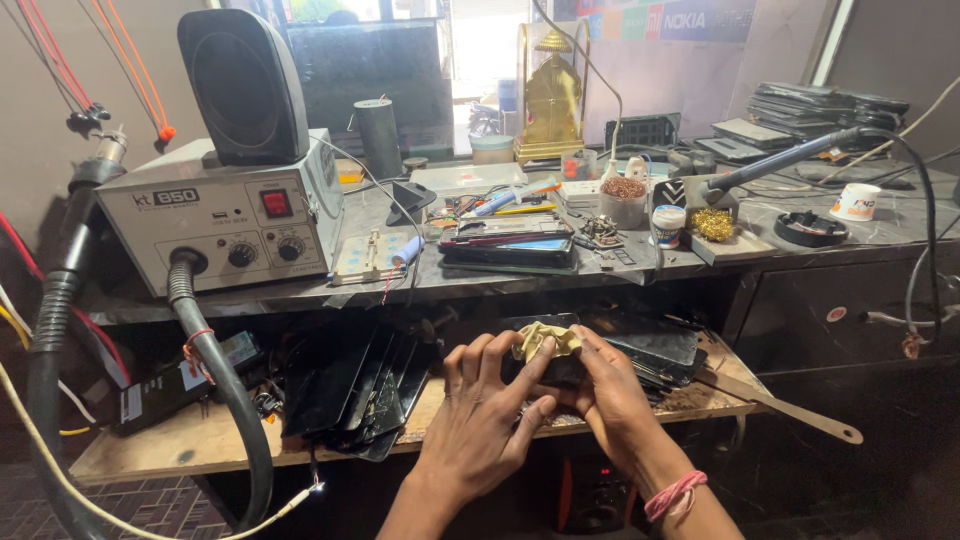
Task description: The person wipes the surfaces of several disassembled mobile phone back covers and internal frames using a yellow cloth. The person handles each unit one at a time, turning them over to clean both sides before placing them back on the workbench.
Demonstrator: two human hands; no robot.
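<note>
The right hand [612, 392] and left hand [487, 405] together clasped a dark phone [560, 370] over the wooden shelf [180, 440], pressing a yellowish cloth [545, 340] on top, the wiping seemingly midway, with phones [510, 240] stacked above.

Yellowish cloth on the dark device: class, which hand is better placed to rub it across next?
Probably the right hand: its fingers lie on the yellowish cloth, while the left hand steadies the dark device from the side.
</note>
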